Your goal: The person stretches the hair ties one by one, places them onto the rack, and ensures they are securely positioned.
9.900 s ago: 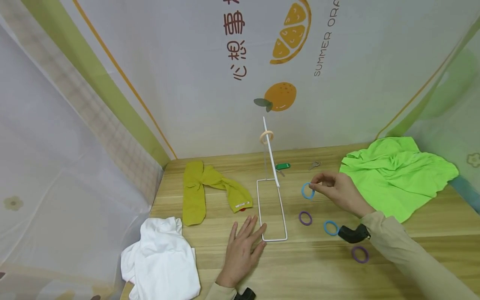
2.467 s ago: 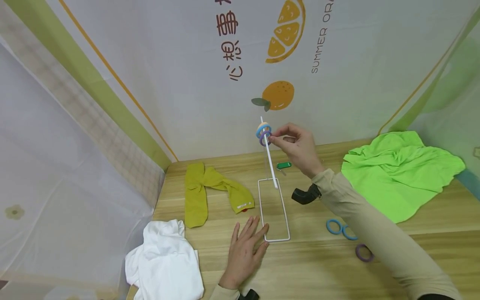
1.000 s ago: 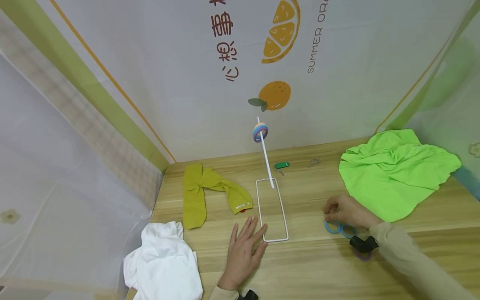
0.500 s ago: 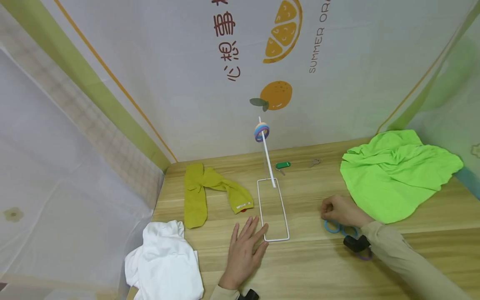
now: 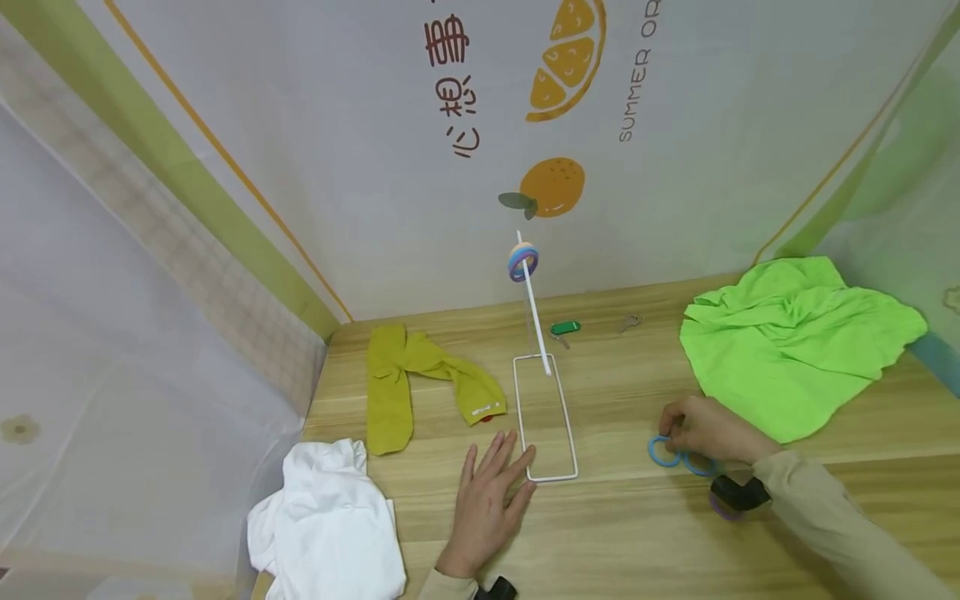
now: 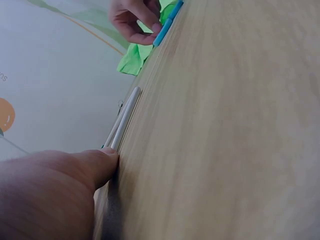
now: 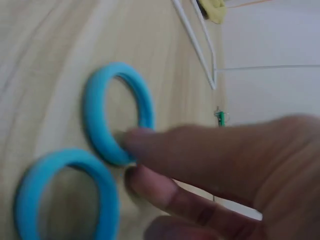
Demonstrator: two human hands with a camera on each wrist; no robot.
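Right hand (image 5: 705,432) sits on the worktop (image 5: 622,533), near right, fingertips (image 7: 135,137) pinching the edge of one blue hair ring (image 5: 662,451). Wrist view shows that ring (image 7: 117,112) tipped up off the wood at the pinch; second blue ring (image 7: 67,192) lies flat, just beside it on the nearer side. A purple ring (image 5: 722,507) is mostly hidden under the right wrist.

Left hand (image 5: 487,500) is released, fingers straight, pressing flat on the worktop with fingertips against the near-left corner of the white wire stand's base (image 5: 546,417).

Key relation: stand's slanted rod (image 5: 534,312) rises from the base's far end, well left of and farther away than the pinched ring. Rod tip already carries a small stack of rings (image 5: 522,261). Rod's long axis leans up and away toward the far wall. Right hand is the nearer one to the loose rings; left is occupied bracing the base.

Other items: yellow socks (image 5: 420,383) far left, white cloth (image 5: 330,521) near left, green cloth (image 5: 795,342) far right, green key tag (image 5: 565,328) behind the stand.
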